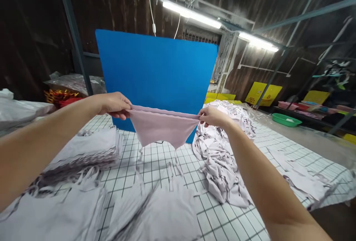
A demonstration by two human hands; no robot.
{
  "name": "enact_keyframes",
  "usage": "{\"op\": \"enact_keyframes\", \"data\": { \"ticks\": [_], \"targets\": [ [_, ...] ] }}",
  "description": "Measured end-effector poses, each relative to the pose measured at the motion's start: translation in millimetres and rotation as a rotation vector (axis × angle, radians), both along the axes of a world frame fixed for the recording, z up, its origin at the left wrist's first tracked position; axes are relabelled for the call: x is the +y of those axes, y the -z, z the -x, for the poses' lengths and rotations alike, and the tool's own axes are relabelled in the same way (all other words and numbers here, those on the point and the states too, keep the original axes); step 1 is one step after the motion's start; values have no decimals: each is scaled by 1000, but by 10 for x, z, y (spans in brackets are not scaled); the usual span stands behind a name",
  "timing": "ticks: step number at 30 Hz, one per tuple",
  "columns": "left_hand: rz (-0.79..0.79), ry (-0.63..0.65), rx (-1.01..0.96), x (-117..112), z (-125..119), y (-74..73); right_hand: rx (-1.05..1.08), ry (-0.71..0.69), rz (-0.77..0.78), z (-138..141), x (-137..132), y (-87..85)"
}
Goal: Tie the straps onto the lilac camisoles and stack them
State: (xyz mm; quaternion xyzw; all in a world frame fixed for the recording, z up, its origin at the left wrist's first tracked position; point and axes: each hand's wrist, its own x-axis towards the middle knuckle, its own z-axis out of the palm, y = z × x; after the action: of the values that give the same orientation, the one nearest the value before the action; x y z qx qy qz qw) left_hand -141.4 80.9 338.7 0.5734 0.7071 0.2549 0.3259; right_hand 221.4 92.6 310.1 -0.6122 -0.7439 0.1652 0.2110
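A pale pink camisole [164, 128] hangs upside down between my hands, its hem edge stretched wide and its thin straps dangling below. My left hand [115, 105] pinches one corner of that edge, and my right hand [213, 116] pinches the other. Behind the garment stands an upright blue board [155, 70]. Beneath it, more light-coloured strappy garments [167, 211] lie on the grid-patterned tablecloth [222, 218].
Flat stacks of garments [91, 144] lie at the left. To the right is a loose heap of similar garments [222, 174], with a few pieces [303, 174] farther right. A green basin [286, 119] and lit tube lamps [191, 14] are beyond.
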Motion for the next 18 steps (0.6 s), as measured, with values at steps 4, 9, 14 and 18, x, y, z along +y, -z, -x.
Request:
{"op": "enact_keyframes", "data": {
  "ticks": [4, 9, 14, 18],
  "targets": [
    [-59, -81, -25, 93, -57, 215, 71, 45, 65, 188, 240, 125],
    [-214, -84, -38, -147, -101, 420, 245, 65, -171, 196, 121, 314],
    [2, -61, -158, -776, 30, 1371, 155, -6, 213, 73, -675, 1294],
    [258, -11, -321, -1280, 29, 2254, 240, -32, 522, -26, -1231, 2218]
  ]
}}
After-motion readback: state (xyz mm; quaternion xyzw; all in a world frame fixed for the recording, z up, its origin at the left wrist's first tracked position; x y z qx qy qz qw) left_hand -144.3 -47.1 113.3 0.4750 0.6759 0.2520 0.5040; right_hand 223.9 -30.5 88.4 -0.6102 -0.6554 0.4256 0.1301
